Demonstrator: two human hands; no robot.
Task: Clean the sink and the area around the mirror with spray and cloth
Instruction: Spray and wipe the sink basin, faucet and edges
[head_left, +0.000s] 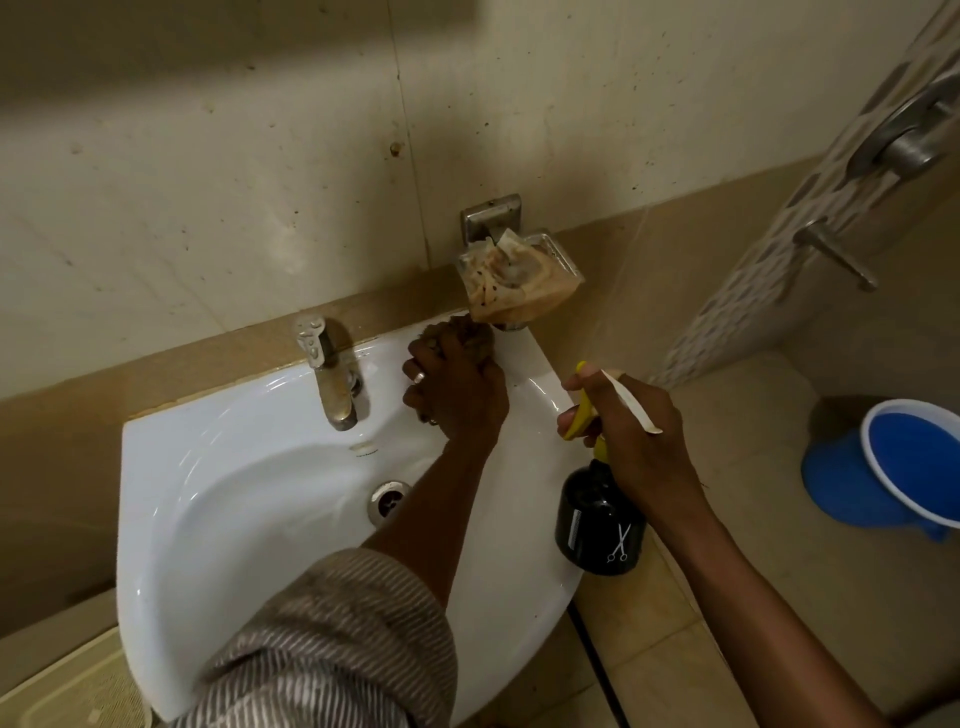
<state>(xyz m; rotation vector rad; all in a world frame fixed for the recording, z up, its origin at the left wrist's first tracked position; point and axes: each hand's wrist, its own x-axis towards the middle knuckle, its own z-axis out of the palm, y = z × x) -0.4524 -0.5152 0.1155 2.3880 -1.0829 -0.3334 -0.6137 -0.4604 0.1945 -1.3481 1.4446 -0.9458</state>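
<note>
Here the left hand (457, 387), in a striped grey sleeve (337, 639), is closed around a crumpled brown cloth (470, 335) and presses it on the far right rim of the white ceramic sink (208, 467), just below a stained metal soap dish (519, 278) fixed on the wall. The right hand (631, 431) grips the yellow trigger of a black spray bottle (597, 519), held above the right edge of the sink. A worn metal tap (330, 374) stands left of the cloth. A blue plastic bucket (893, 467) sits on the floor at the right

Home bathroom, white sink (218, 467), tap (332, 379), tiled wall (208, 182), bucket (893, 467)
</note>
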